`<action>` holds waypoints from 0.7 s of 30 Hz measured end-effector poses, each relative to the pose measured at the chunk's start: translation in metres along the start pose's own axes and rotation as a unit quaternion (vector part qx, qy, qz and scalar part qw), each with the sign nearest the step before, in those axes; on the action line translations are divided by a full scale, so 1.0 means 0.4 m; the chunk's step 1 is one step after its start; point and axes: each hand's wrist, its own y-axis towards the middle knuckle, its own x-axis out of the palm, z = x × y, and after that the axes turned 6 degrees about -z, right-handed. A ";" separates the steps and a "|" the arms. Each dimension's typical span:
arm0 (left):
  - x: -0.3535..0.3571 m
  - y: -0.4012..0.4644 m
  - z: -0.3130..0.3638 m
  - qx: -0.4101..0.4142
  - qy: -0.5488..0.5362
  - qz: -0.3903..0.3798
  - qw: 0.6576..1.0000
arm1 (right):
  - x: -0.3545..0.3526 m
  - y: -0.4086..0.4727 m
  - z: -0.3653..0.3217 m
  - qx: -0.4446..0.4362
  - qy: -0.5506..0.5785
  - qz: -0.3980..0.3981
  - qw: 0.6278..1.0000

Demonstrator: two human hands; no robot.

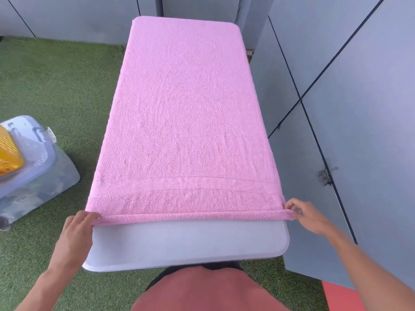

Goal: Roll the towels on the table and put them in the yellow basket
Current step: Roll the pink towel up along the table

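Observation:
A large pink towel (184, 113) lies flat along a white table (186, 243), covering most of its length. The near edge of the towel is turned over into a thin first roll across the table's width. My left hand (77, 227) pinches the left end of that roll. My right hand (307, 216) pinches its right end at the table's right edge. The yellow basket (9, 153) shows partly at the far left edge, standing on a clear plastic bin.
A clear plastic storage bin (42, 176) with a pale lid sits on the green artificial grass (56, 86) left of the table. Grey panelled walls (348, 86) stand close along the right and behind. A red object (341, 297) shows at the bottom right.

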 end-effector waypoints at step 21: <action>-0.032 -0.018 0.028 -0.013 -0.036 0.012 0.999 | 0.206 -0.073 -0.130 -0.093 -0.125 0.257 0.954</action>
